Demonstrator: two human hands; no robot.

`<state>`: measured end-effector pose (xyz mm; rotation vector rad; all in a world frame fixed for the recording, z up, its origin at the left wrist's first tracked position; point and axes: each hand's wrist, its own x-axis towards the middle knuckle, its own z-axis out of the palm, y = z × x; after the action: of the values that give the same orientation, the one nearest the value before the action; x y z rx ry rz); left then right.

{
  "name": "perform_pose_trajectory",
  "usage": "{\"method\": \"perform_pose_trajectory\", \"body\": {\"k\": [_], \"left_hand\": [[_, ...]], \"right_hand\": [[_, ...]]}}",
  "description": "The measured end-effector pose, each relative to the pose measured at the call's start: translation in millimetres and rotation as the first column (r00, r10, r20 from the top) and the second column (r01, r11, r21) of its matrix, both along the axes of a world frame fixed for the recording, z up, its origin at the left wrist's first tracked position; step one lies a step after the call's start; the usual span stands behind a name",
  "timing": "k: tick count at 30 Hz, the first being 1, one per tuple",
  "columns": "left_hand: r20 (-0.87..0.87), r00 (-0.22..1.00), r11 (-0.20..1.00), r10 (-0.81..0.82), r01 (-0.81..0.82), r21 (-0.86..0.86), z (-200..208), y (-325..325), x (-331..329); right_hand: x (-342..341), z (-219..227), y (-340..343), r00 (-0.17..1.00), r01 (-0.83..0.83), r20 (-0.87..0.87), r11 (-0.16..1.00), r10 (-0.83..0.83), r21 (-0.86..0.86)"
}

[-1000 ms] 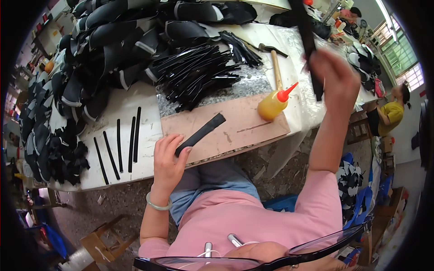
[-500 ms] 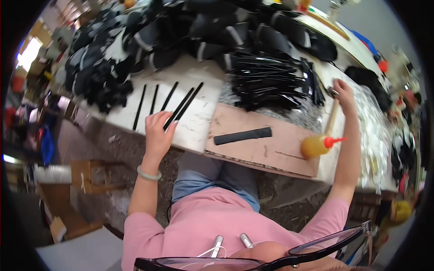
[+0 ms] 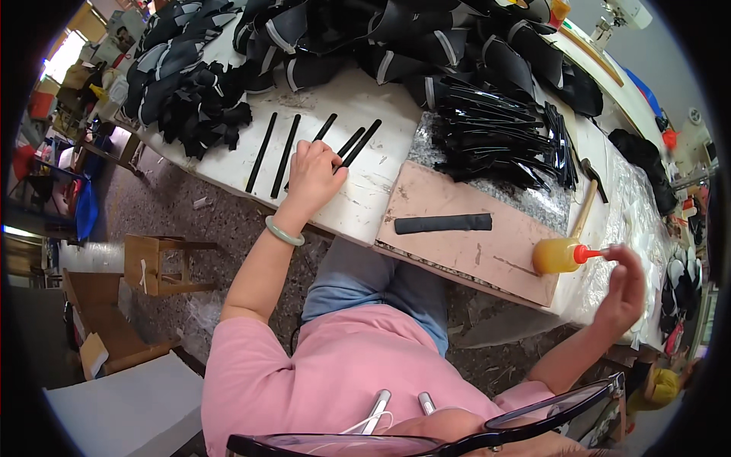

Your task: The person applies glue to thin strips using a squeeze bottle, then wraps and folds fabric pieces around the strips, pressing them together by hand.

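Note:
My left hand (image 3: pixel 311 179) rests on the white tabletop among several thin black strips (image 3: pixel 263 152) laid out side by side. Its fingers curl down and close on one strip, though the knuckles partly hide the grip. On the pinkish board (image 3: pixel 457 263) lies a wider, flat black strip (image 3: pixel 443 222). A squeeze bottle (image 3: pixel 556 256) of yellow liquid lies on its side at the board's right end, its red nozzle pointing right. My right hand (image 3: pixel 623 293) is beside the nozzle tip, fingers loosely bent and apart, holding nothing. Behind the bottle lies a hammer (image 3: pixel 586 206) with a wooden handle.
A stack of shiny black strips (image 3: pixel 495 133) lies on a speckled slab (image 3: pixel 560 207) behind the board. Black padded pieces (image 3: pixel 411 57) and black scraps (image 3: pixel 202 110) heap along the back. Clear plastic sheeting (image 3: pixel 620 221) covers the right side. A wooden stool (image 3: pixel 156 263) stands at left.
My right hand has let go of the hammer and come nearer, beside the bottle's nozzle. My left hand has shifted over the thin strips, its fingers now more curled. The whole view has shifted slightly.

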<state>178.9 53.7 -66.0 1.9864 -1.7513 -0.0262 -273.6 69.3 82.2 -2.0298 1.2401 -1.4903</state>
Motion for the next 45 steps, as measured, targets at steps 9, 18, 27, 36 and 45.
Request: {"method": "perform_pose_trajectory", "body": {"k": [9, 18, 27, 36, 45], "left_hand": [[-0.949, 0.312, 0.951, -0.044, 0.305, 0.056, 37.2, 33.2, -37.8], [-0.981, -0.159, 0.773, 0.107, 0.634, -0.019, 42.2, 57.1, -85.6], [-0.584, 0.767, 0.952, -0.266, 0.305, -0.033, 2.1, 44.3, -73.9], [-0.643, 0.734, 0.955, -0.218, 0.297, 0.016, 0.2, 44.6, -70.8], [-0.538, 0.802, 0.96, -0.261, 0.274, -0.056, 0.3, 43.5, -82.9]], "right_hand": [[146.3, -76.6, -12.2, 0.846, -0.532, 0.314, 0.663, 0.431, 0.527], [169.2, -75.3, -27.8, 0.313, -0.933, 0.845, 0.305, 0.434, 0.189], [167.2, -81.3, -80.4, 0.693, -0.28, -0.064, 0.35, 0.718, 0.894], [190.1, -85.4, -91.8, 0.614, -0.238, -0.104, 0.309, 0.783, 0.921], [194.9, -82.5, -90.7, 0.608, -0.179, -0.182, 0.357, 0.773, 0.917]]}}
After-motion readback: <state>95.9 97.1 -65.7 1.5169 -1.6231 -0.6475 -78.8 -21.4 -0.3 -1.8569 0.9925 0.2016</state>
